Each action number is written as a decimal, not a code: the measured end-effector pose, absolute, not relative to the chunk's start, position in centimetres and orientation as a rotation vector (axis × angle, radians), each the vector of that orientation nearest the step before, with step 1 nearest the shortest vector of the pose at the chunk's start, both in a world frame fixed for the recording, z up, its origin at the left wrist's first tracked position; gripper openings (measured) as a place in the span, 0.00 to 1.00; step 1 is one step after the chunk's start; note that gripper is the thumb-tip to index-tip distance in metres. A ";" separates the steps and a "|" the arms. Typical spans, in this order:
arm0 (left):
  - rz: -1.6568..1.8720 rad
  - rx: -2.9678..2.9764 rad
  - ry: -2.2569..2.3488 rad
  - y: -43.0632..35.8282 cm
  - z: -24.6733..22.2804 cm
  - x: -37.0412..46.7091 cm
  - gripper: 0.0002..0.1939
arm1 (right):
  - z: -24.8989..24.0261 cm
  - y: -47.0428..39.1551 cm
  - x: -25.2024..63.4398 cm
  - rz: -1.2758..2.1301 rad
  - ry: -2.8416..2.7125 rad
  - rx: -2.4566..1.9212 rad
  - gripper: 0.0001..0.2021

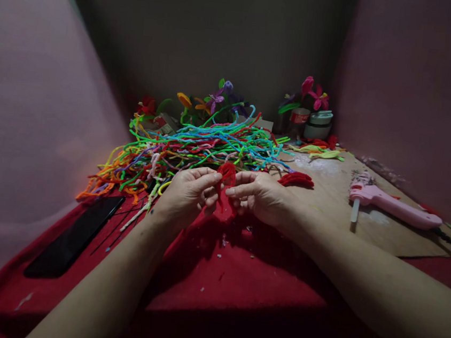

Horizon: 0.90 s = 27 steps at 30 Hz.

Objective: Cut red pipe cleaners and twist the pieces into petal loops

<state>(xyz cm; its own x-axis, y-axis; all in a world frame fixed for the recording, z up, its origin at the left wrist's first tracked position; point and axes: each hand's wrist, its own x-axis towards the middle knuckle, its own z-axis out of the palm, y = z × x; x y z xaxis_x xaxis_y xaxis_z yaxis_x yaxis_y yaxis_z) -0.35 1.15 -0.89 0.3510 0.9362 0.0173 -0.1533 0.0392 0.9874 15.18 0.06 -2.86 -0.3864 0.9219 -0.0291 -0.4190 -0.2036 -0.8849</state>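
Between my two hands, above the red cloth [212, 291], is a small bent piece of red pipe cleaner [227, 172]. My left hand [190, 193] pinches its left side between thumb and fingers. On the right side, my right hand [261, 195] holds the same piece with closed fingertips. The lower part of the red piece blends into the cloth and is hard to make out. Just behind my hands lies a big tangled heap of colourful pipe cleaners [196, 144]. A small bundle of red pieces [297, 179] rests right of my right hand.
A black phone [75, 236] lies at the left, beside thin dark sticks. On the brown board [327, 201] at the right is a pink glue gun [395, 204] with a cord. Pipe-cleaner flowers [317, 97] and small containers [317, 125] stand at the back.
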 end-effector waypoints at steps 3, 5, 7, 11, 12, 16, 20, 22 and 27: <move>1.011 1.233 0.822 1.2 -0.7 -0.5 0.07 | -2.8 -0.2 15.2 1.798 -1.131 -0.779 0.07; 0.990 1.245 0.820 1.3 -0.6 -0.6 0.08 | -2.9 -0.2 15.1 1.813 -1.158 -0.770 0.06; 0.954 1.274 0.830 1.3 -0.6 -0.7 0.09 | -2.9 -0.2 15.0 1.812 -1.138 -0.739 0.06; 0.941 1.330 0.838 1.2 -0.7 -0.8 0.09 | -2.7 -0.3 14.7 1.747 -1.052 -0.573 0.06; 0.957 1.343 0.847 1.2 -0.6 -0.7 0.10 | -2.6 -0.4 14.6 1.707 -1.028 -0.527 0.07; 0.987 1.442 0.905 0.7 -0.5 -0.2 0.09 | -2.4 -0.2 14.6 1.473 -0.963 -0.489 0.07; 0.968 1.542 0.951 0.3 -0.4 0.2 0.07 | -2.5 0.2 14.9 1.257 -0.986 -0.577 0.05; 0.970 1.568 0.965 0.2 -0.4 0.4 0.07 | -2.6 0.3 14.9 1.225 -1.003 -0.599 0.05; 0.947 1.648 0.984 0.0 -0.5 0.6 0.05 | -2.6 0.2 14.8 1.273 -0.969 -0.564 0.05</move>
<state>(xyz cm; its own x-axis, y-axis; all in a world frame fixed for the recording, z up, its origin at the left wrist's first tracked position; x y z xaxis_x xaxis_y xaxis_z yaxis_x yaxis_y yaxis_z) 0.57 0.03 -0.52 0.3733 0.9175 0.1372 0.1721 -0.2138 0.9616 14.85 0.21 -2.64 -0.0004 0.9583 0.2856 -0.5307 0.2419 -0.8123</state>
